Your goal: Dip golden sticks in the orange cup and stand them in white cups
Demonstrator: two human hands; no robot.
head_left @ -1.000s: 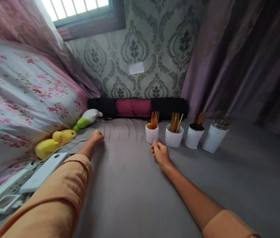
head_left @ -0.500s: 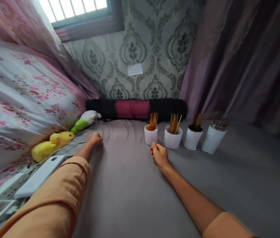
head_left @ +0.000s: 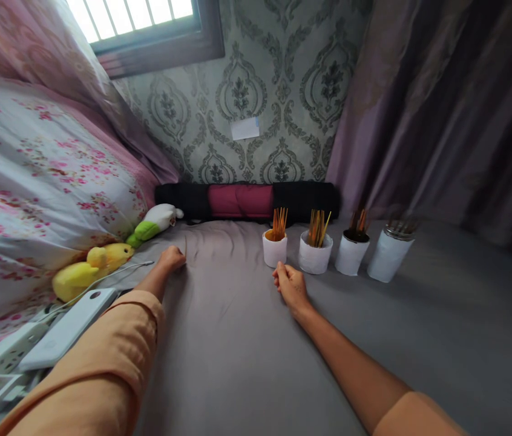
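My left hand is closed and rests low over the grey sheet; a thin brown stick pokes up from its fingers. My right hand is curled closed just in front of the leftmost white-wrapped cup; whether anything is inside its fingers is hidden. Orange-brown sticks stand in that cup. Right of it comes a wider white cup with sticks and one yellower stick. Two more white-wrapped containers, a narrower cup and a taller tilted-looking jar, also hold thin sticks.
A black and maroon roll lies along the patterned wall. At left are a white and green plush toy, a yellow plush toy, a white power bank with a cable, and a power strip. Curtains hang on both sides.
Almost nothing differs. The view has shifted very slightly, while both hands keep their closed shapes and their places on the sheet.
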